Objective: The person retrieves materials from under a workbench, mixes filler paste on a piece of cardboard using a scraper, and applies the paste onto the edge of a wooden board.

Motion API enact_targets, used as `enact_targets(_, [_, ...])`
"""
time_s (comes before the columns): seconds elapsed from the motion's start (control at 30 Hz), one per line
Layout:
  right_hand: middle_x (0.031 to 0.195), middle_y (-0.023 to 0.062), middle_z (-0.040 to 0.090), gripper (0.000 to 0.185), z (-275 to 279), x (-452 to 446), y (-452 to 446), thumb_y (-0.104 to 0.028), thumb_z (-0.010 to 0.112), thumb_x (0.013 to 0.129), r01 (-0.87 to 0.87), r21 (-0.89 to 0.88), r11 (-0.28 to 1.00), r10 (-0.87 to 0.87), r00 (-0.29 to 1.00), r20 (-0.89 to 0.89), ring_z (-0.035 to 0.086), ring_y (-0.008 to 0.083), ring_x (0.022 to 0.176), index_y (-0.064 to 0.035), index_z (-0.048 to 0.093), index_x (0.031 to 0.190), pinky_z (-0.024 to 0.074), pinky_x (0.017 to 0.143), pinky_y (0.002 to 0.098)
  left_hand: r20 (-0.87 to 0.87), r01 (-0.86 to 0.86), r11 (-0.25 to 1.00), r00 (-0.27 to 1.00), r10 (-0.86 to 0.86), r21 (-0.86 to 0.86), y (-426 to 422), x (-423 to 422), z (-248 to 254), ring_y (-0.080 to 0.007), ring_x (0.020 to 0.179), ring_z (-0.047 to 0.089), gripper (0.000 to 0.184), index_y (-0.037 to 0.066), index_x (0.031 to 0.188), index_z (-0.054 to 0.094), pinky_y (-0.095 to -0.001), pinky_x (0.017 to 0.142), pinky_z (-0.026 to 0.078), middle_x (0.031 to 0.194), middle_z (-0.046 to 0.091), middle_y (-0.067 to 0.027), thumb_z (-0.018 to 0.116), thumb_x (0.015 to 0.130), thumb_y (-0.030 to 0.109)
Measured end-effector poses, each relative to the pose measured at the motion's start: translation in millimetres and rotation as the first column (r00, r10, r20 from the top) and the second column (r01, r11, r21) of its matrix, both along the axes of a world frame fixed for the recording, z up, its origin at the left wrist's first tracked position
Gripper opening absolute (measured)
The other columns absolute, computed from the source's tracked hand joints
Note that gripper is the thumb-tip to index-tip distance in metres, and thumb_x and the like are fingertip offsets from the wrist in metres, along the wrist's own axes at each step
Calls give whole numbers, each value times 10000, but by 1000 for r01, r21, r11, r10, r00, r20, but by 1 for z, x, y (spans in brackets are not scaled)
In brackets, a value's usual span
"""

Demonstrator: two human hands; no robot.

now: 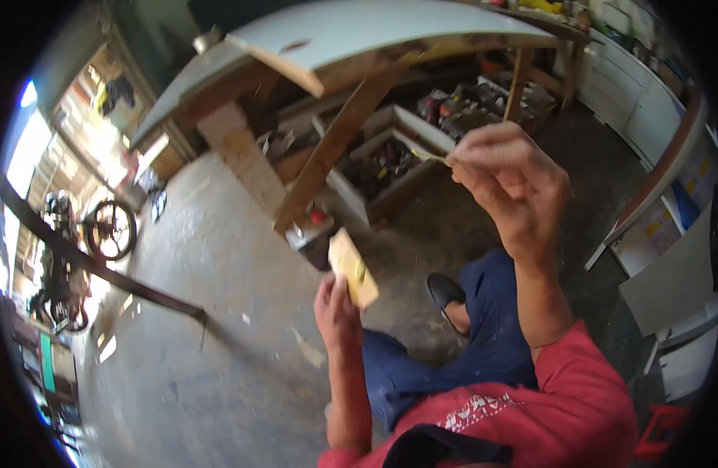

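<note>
My left hand (338,310) is closed on the lower edge of a small, pale yellow flat piece (350,264), which has a darker mark on its face. Higher up and to the right, my right hand (511,175) pinches a thin, light-coloured strip (430,157) between thumb and fingers; its tip points left. The two hands are well apart, both in front of the workbench. What the strip is made of cannot be made out.
A white-topped workbench (390,25) spans the top, with a slanted wooden leg (328,156) and a wooden box (367,204) of tools below. A motorcycle (63,265) stands left, behind a dark pole (133,287). Boards (671,273) lean at right.
</note>
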State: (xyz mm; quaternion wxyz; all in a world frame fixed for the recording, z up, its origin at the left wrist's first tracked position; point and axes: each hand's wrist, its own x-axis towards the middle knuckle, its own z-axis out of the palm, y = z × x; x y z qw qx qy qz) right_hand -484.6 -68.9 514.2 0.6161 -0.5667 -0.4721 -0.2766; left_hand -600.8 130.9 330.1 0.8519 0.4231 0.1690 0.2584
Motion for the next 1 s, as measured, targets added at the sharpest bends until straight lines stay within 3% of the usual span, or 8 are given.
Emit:
enact_targets(0.1, [1035,128,670,230,-23,-15,-1,83,729,795,198,-182,963,-119,920,373,697,257,860,-29,682,990,584,737,327,239,272,962,935,-261,-13,3,5,50,-103,850,688,291,-49,1236,561,-210,679,545,1048,694,-81,566,1014,139])
enact_targets(0.53, [1028,87,685,262,-74,-13,-5,26,764,755,129,-350,928,32,907,419,696,216,876,-28,711,1006,606,704,327,389,345,936,873,-295,-63,0,0,87,-147,901,722,325,-64,1275,544,-264,803,608,1087,701,-129,588,1001,104])
enact_targets(0.6, [999,92,692,181,-67,-20,-10,19,718,863,-218,-94,972,171,917,-359,679,158,833,-12,698,1040,577,634,296,310,256,967,921,-238,-16,0,3,87,-175,935,724,307,-82,1243,561,-282,854,598,1112,700,-169,603,989,85])
enact_targets(0.7, [973,99,695,136,-35,-19,-7,-39,693,923,-464,149,873,375,446,-813,666,124,810,10,694,1050,540,599,267,259,331,944,912,-319,-4,-6,9,85,-180,933,723,283,-92,1211,583,-305,833,607,1103,704,-161,620,987,78])
enact_targets(0.77, [949,84,701,158,-41,-6,-3,-66,705,909,-514,82,854,315,384,-868,675,137,801,24,691,1039,522,582,254,263,345,939,907,-329,-15,-10,9,86,-181,934,722,282,-91,1205,592,-311,863,597,1108,703,-161,627,986,82])
enact_targets(0.87, [954,81,697,140,-55,2,-8,-37,715,897,-318,-216,923,41,640,-767,667,132,783,7,697,1029,532,591,263,207,159,983,962,-176,95,-6,5,91,-142,838,712,274,-87,1174,612,-275,753,591,993,727,-129,659,973,93])
enact_targets(0.93, [951,73,688,223,-61,-9,-14,28,740,820,122,-304,945,-158,982,-99,667,160,790,-12,704,1037,555,614,292,164,83,976,979,-117,201,-2,5,91,-128,781,701,270,-86,1157,619,-268,688,583,932,726,-116,667,972,105])
enact_targets(1.0, [949,72,681,278,-50,-22,-16,44,749,773,181,-334,925,-136,979,154,667,178,804,-20,711,1040,566,637,303,108,26,937,992,-67,349,-4,6,92,-105,644,665,243,-76,1106,637,-263,533,558,807,714,-90,671,980,129])
